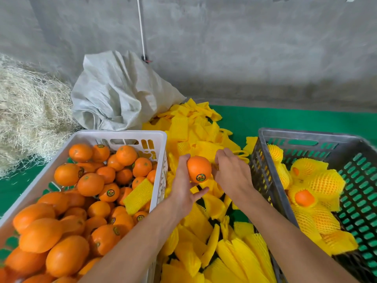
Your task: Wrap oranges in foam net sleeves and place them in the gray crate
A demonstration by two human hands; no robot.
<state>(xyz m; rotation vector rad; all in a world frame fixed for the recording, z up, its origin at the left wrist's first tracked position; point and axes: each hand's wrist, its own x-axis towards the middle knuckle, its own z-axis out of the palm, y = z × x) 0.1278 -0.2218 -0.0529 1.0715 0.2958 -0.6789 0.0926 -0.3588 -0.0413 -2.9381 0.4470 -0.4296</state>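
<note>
Left hand [183,186]: holds a round bare orange with sticker [199,169] above the yellow foam net sleeves pile [206,231]
Right hand [232,172]: fingers curled into the sleeves, grip unclear
Gray plastic crate [306,135]: at right, holds wrapped oranges [314,193]

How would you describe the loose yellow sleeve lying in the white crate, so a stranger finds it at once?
Start at the white crate of bare oranges on the left. Along its right wall, a flat yellow sleeve lies on top of the fruit. It is the only foam sleeve in that crate; the others are heaped on the green mat.
</note>
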